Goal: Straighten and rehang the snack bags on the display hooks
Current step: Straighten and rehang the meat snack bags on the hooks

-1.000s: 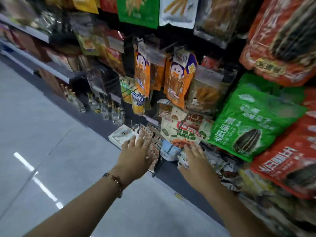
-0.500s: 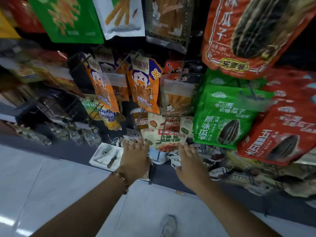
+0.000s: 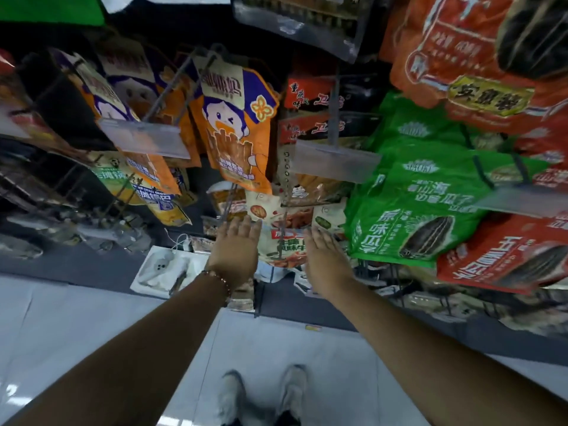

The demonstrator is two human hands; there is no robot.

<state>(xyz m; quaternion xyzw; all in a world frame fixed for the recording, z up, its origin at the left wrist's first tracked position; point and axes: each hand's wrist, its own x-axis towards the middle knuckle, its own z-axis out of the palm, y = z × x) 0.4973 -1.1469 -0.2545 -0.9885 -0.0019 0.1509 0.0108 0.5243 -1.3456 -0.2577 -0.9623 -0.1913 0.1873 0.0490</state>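
Note:
A cream and red snack bag (image 3: 284, 241) hangs low on a wire hook between my two hands. My left hand (image 3: 236, 250), with a bead bracelet on its wrist, reaches toward the bag's left edge with flat, spread fingers. My right hand (image 3: 322, 256) is flat at the bag's right edge, fingers extended. Neither hand grips anything. Above hangs an orange and purple snack bag (image 3: 236, 133) with a cartoon face, tilted on its hook. A second orange bag (image 3: 123, 118) hangs further left.
Green sunflower-seed bags (image 3: 424, 204) and red seed bags (image 3: 507, 250) crowd the right side. Clear price-tag holders (image 3: 332, 161) stick out on hook ends. A white tray (image 3: 166, 269) sits on the low shelf at left. My shoes (image 3: 261, 398) stand on the pale tiled floor.
The view has swung right and down, facing the rack squarely. Both hands have moved closer to the low cream bag, one on each side of it.

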